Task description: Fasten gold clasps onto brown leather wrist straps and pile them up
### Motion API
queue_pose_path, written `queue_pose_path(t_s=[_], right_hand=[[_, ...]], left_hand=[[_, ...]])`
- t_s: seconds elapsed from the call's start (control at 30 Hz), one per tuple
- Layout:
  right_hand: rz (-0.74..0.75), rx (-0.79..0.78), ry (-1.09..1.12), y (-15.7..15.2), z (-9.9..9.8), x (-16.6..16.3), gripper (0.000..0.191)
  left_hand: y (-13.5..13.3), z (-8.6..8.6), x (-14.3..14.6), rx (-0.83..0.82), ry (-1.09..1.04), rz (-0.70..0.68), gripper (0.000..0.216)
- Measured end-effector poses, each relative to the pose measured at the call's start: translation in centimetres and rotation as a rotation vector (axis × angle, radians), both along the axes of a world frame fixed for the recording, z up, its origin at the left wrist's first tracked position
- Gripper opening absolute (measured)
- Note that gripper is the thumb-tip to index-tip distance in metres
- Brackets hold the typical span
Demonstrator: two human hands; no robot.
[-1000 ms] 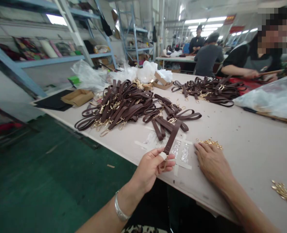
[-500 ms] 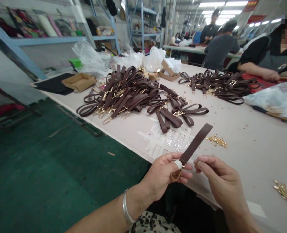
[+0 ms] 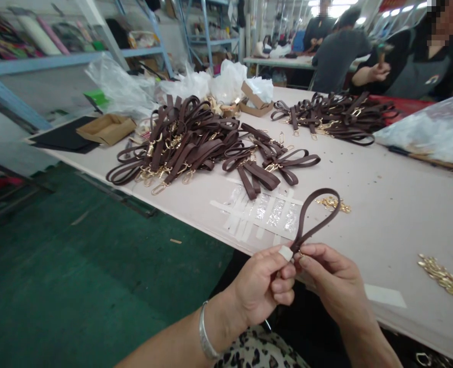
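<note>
A dark brown leather wrist strap (image 3: 318, 230) rises in an upright loop from between my hands, over the near table edge. My left hand (image 3: 266, 281), with white tape around the thumb, is closed on the strap's lower end, fingers curled beneath. My right hand (image 3: 331, 276) pinches right against that end; a tiny gold glint shows at its fingertips, but the piece is too small to make out. The strap's metal clasp is hidden by my left fingers. Beyond the loop lies a small heap of gold-coloured metal pieces (image 3: 331, 203).
A big pile of brown straps (image 3: 195, 138) with gold clasps covers the table's left; another strap pile (image 3: 333, 115) lies farther right. More gold pieces (image 3: 444, 278) are at the right. A cardboard tray (image 3: 105, 129) stands far left. Across the table, a co-worker's hand (image 3: 379, 71) grips a hammer.
The strap has turned from edge-on to show its loop. My left fingers have curled closed around its end. My right hand has moved left against it. The co-worker's hand has risen with a hammer.
</note>
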State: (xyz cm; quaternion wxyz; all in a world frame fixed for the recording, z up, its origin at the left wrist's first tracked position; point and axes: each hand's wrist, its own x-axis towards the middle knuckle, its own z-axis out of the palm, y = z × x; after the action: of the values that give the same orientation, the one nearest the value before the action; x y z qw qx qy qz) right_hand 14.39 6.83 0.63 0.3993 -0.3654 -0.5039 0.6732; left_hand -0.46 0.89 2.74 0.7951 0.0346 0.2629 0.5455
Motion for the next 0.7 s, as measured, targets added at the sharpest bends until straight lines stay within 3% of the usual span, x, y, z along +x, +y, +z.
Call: queue_pose_path(t_s=[0.2,0.4,0.7], right_hand=[[0.023,-0.15,0.027,-0.3,-0.6,0.4,0.018],[-0.048,-0.152,-0.005,-0.5,-1.0,0.2,0.024],[-0.021,-0.095,-0.036,-0.9,-1.6,0.5,0.023]], left_hand=[[0.2,0.1,0.1,-0.055,0.04,0.0,0.013],[0.2,0.3,0.5,-0.058,0.107,-0.005,0.012],[-0.1,0.1,0.5,0.022,0.329,-0.027,0.015]])
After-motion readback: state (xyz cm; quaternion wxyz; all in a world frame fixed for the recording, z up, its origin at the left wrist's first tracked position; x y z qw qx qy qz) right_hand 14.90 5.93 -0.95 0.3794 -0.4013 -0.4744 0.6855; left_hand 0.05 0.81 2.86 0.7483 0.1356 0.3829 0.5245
